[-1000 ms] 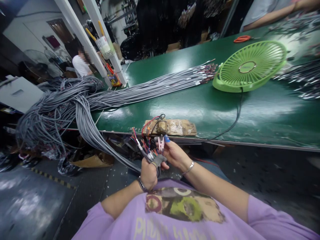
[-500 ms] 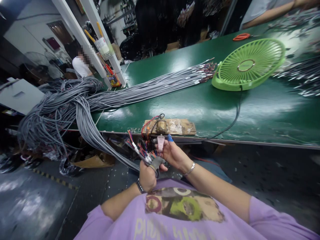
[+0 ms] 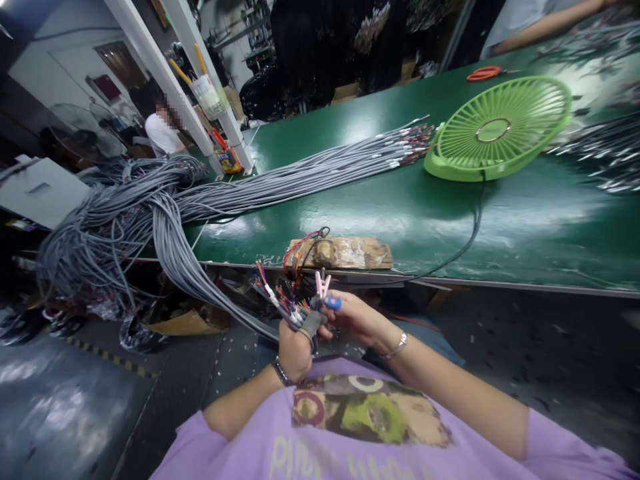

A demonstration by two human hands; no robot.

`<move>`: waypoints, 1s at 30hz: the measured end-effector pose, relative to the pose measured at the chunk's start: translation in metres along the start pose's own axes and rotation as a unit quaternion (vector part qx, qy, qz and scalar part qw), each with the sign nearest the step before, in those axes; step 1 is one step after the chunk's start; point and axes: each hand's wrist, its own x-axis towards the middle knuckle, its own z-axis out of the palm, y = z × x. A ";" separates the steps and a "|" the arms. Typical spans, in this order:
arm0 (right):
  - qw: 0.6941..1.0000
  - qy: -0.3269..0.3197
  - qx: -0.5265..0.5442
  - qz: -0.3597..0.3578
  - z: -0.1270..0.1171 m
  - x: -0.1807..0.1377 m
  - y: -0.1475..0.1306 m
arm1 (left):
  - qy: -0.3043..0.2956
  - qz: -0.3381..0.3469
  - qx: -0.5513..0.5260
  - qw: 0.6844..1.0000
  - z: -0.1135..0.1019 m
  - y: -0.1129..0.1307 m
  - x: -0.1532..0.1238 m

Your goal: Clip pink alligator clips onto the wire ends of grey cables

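My left hand (image 3: 295,353) is closed round a bundle of grey cables (image 3: 235,313), a grey wrap on one of its fingers. From the top of that fist fan out the cables' stripped ends (image 3: 283,300), thin coloured wires with white bands. Close beside them, my right hand (image 3: 353,313) has its fingers pinched together at the foot of a small pink clip (image 3: 323,285), whose two arms spread upward. A blue cover (image 3: 333,303) sits on one right fingertip. What lies between the pinched fingertips is partly hidden.
A wooden block (image 3: 357,253) with red and black leads lies at the green table's (image 3: 400,227) front edge. More grey cables (image 3: 300,170) stretch across it. A green fan (image 3: 495,130) and orange-handled scissors (image 3: 484,73) are at right. A co-worker's arm (image 3: 545,30) reaches in beyond.
The pink clip has turned from its broad face to its V-shaped side. My right fingers have come down and closed beside the wire ends. My left hand stays in place.
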 end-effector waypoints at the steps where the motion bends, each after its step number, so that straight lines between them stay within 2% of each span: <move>1: 1.000 0.001 -0.013 0.000 0.001 -0.003 0.000 | -0.002 0.000 0.004 1.000 -0.001 -0.001 0.000; 8: 0.995 0.033 -0.097 -0.017 0.002 -0.006 0.000 | -0.021 -0.001 0.046 0.999 -0.009 -0.014 0.001; 18: 0.991 0.034 -0.129 0.016 0.003 -0.012 -0.005 | -0.103 -0.048 0.113 0.987 -0.014 -0.006 0.002; 25: 0.991 0.082 -0.101 -0.011 0.008 -0.010 0.001 | -0.043 -0.007 0.064 0.997 -0.015 -0.016 0.002; 30: 0.993 0.106 -0.046 -0.014 -0.002 -0.006 0.010 | -0.008 -0.010 0.012 1.000 -0.006 -0.002 0.000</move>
